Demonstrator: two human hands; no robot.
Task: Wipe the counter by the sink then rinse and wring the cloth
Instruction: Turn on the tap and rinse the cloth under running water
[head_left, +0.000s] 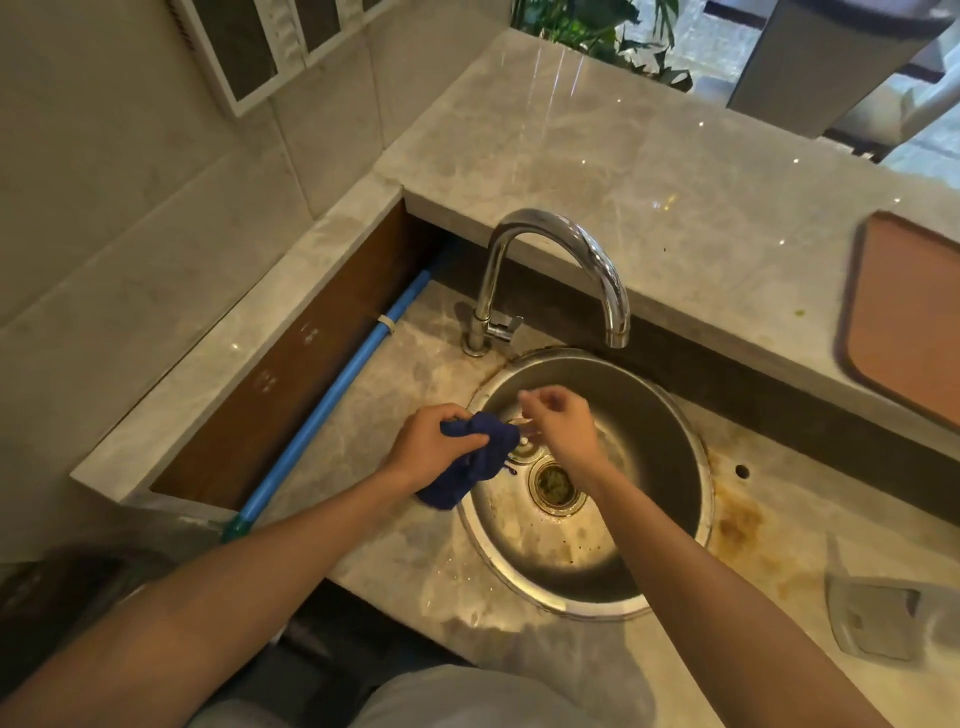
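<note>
My left hand (431, 447) grips a bunched dark blue cloth (480, 462) over the left rim of the round steel sink (670, 415). Part of the cloth hangs down below the hand. My right hand (563, 423) hovers just to the right of the cloth, above the basin, blurred, with its fingers loosely curled and nothing clearly in them. The chrome faucet (566, 244) arches over the back of the sink; I see no water running from its spout. The marble counter (395, 374) around the sink is stained brown near the rim.
A drain strainer (556, 486) holds food scraps. A blue pipe (337, 395) runs along the left wall recess. A raised marble ledge (649, 156) behind the sink carries a reddish tray (909, 317). A clear plastic container (883, 618) lies on the counter at right.
</note>
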